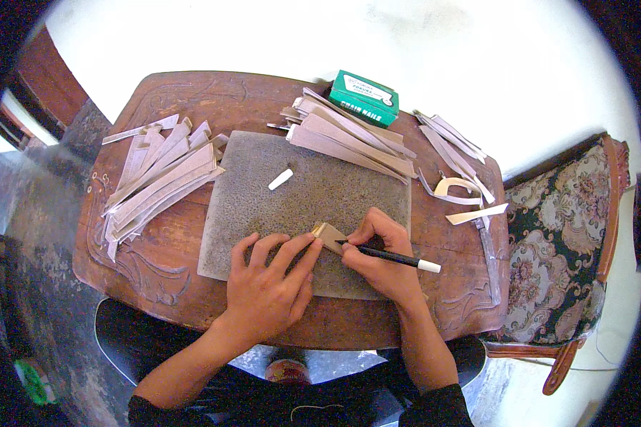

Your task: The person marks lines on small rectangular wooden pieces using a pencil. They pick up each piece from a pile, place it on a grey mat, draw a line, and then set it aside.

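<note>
Both my hands are over a grey-brown, pitted mat (249, 206) on the carved wooden table. In my right hand (384, 260) is a black marker (392, 256) with a white end, its tip on a small tan, flat-sided piece (332, 240). My left hand (271, 288) rests on the mat with fingers spread, the index fingertip touching the left end of that piece. The underside of the piece is hidden. A white pen cap (280, 179) lies on the mat beyond my hands.
Grey-brown strips lie in piles at left (167, 178), at the mat's far edge (352, 139) and at far right (452, 142). Behind stands a green box (364, 98). A curved cream piece (454, 188) and a knife-like strip (488, 263) lie right, near a floral chair (559, 242).
</note>
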Action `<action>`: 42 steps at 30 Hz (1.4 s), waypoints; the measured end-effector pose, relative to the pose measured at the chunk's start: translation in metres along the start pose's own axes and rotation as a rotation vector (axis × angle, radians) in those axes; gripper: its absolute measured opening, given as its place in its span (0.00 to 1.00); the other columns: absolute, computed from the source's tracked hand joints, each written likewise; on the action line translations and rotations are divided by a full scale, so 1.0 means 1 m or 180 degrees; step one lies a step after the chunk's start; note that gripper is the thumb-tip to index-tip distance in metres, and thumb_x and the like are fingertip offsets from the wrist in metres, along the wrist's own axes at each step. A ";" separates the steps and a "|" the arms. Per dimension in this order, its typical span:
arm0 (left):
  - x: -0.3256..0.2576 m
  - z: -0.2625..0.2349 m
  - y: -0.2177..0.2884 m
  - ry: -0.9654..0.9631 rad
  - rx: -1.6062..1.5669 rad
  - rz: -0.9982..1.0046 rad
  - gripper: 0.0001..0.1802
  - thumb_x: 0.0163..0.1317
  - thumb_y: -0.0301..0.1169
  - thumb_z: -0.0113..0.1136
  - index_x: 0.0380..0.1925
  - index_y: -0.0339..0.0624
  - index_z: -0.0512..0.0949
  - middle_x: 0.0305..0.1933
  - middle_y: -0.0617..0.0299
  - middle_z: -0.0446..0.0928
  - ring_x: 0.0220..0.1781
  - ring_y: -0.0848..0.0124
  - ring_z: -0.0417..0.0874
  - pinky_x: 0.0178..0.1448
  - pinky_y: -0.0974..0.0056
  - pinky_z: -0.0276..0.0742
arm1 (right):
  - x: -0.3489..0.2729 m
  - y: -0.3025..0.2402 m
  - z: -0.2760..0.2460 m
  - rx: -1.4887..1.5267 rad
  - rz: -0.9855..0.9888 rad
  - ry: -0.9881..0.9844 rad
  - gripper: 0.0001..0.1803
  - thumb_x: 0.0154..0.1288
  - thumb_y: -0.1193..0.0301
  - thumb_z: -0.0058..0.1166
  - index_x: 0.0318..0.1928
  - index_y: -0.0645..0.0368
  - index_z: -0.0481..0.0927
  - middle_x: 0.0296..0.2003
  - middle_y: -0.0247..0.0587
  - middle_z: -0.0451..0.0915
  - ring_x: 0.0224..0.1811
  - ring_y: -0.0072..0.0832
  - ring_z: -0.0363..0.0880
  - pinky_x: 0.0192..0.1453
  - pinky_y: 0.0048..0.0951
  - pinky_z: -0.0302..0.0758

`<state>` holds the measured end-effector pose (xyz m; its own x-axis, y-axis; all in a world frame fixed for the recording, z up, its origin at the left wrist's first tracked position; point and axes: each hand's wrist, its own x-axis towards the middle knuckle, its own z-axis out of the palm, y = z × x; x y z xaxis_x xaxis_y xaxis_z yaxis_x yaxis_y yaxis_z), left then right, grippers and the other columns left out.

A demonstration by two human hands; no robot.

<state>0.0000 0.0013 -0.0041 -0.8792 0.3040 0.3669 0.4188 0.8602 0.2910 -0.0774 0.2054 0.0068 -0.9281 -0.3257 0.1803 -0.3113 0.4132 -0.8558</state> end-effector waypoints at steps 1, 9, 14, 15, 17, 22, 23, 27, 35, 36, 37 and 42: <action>0.000 0.000 0.000 0.0001 -0.0003 0.0005 0.27 0.57 0.37 0.61 0.59 0.48 0.79 0.63 0.67 0.74 0.62 0.63 0.70 0.69 0.46 0.60 | 0.000 0.000 0.001 0.0008 -0.0028 0.0041 0.12 0.47 0.76 0.66 0.24 0.62 0.72 0.25 0.39 0.72 0.27 0.29 0.73 0.32 0.29 0.69; -0.001 0.001 -0.001 -0.0016 -0.0001 -0.0004 0.28 0.57 0.37 0.61 0.60 0.48 0.79 0.63 0.67 0.74 0.62 0.63 0.70 0.69 0.46 0.60 | 0.000 0.001 0.002 0.0040 -0.0038 0.0054 0.13 0.46 0.74 0.66 0.24 0.62 0.72 0.24 0.40 0.71 0.26 0.31 0.72 0.31 0.31 0.69; -0.001 0.000 -0.001 0.0058 0.0020 0.0003 0.26 0.57 0.37 0.61 0.58 0.47 0.80 0.61 0.68 0.75 0.61 0.64 0.71 0.68 0.46 0.61 | -0.001 0.004 0.002 0.0069 -0.0047 0.0086 0.13 0.46 0.74 0.67 0.25 0.61 0.72 0.24 0.40 0.72 0.26 0.30 0.73 0.31 0.30 0.69; 0.000 -0.001 -0.001 0.0089 0.0011 -0.0006 0.26 0.57 0.37 0.61 0.58 0.47 0.80 0.61 0.68 0.76 0.60 0.64 0.72 0.68 0.46 0.61 | -0.001 0.004 0.001 0.0106 -0.0039 0.0126 0.13 0.47 0.74 0.67 0.25 0.61 0.72 0.25 0.40 0.73 0.26 0.30 0.73 0.32 0.30 0.70; 0.002 0.000 -0.001 0.0150 -0.0008 -0.0023 0.26 0.57 0.37 0.61 0.57 0.47 0.80 0.60 0.68 0.76 0.60 0.64 0.73 0.67 0.46 0.62 | -0.002 0.004 0.002 0.0180 -0.0023 0.0208 0.13 0.47 0.73 0.68 0.25 0.60 0.73 0.25 0.39 0.74 0.27 0.29 0.74 0.32 0.30 0.70; 0.003 -0.002 0.002 0.0138 -0.0097 -0.0028 0.25 0.58 0.35 0.61 0.58 0.47 0.80 0.60 0.66 0.77 0.60 0.61 0.73 0.68 0.45 0.62 | -0.007 0.001 -0.005 0.0254 -0.0025 0.0283 0.13 0.49 0.77 0.67 0.26 0.60 0.71 0.27 0.37 0.76 0.31 0.26 0.77 0.37 0.26 0.73; 0.002 -0.002 0.002 0.0128 -0.0127 -0.0039 0.25 0.58 0.35 0.61 0.58 0.47 0.80 0.61 0.65 0.77 0.60 0.59 0.73 0.68 0.45 0.62 | -0.008 -0.002 -0.007 0.0256 -0.0005 0.0248 0.13 0.51 0.79 0.66 0.26 0.60 0.71 0.27 0.36 0.76 0.32 0.24 0.78 0.39 0.24 0.74; 0.001 -0.002 0.002 0.0055 -0.0126 -0.0072 0.26 0.58 0.34 0.61 0.59 0.47 0.79 0.62 0.65 0.76 0.60 0.59 0.73 0.69 0.45 0.62 | -0.011 -0.005 -0.011 0.0090 0.0037 0.0156 0.13 0.48 0.73 0.69 0.26 0.60 0.74 0.27 0.38 0.77 0.29 0.28 0.77 0.35 0.29 0.74; 0.001 -0.002 0.001 0.0038 -0.0078 -0.0059 0.27 0.58 0.34 0.62 0.60 0.48 0.79 0.62 0.66 0.76 0.61 0.58 0.72 0.69 0.45 0.62 | -0.014 0.006 -0.006 0.0110 0.0268 0.0195 0.13 0.48 0.73 0.69 0.26 0.61 0.74 0.26 0.39 0.75 0.29 0.28 0.75 0.33 0.30 0.71; 0.001 -0.002 0.001 0.0052 -0.0062 -0.0059 0.26 0.58 0.34 0.61 0.60 0.48 0.79 0.61 0.66 0.76 0.60 0.60 0.72 0.68 0.45 0.62 | -0.014 0.007 -0.006 0.0103 0.0264 0.0186 0.13 0.48 0.73 0.69 0.26 0.61 0.74 0.26 0.39 0.75 0.28 0.28 0.75 0.33 0.30 0.71; 0.002 -0.002 0.001 0.0067 -0.0046 -0.0059 0.26 0.58 0.35 0.61 0.59 0.48 0.80 0.61 0.67 0.76 0.60 0.61 0.72 0.68 0.45 0.62 | -0.014 0.008 -0.006 0.0096 0.0259 0.0178 0.14 0.48 0.73 0.69 0.26 0.61 0.74 0.26 0.39 0.75 0.28 0.28 0.75 0.33 0.30 0.71; 0.002 -0.003 0.001 0.0048 -0.0030 -0.0051 0.25 0.58 0.35 0.62 0.58 0.48 0.81 0.61 0.68 0.76 0.60 0.63 0.72 0.68 0.46 0.62 | -0.013 0.004 -0.005 0.0079 0.0206 0.0144 0.13 0.49 0.75 0.69 0.26 0.61 0.73 0.26 0.38 0.76 0.29 0.26 0.75 0.34 0.28 0.71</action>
<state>-0.0006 0.0021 -0.0005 -0.8824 0.2838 0.3753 0.4068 0.8610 0.3053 -0.0673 0.2160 0.0032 -0.9546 -0.2599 0.1456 -0.2458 0.4108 -0.8780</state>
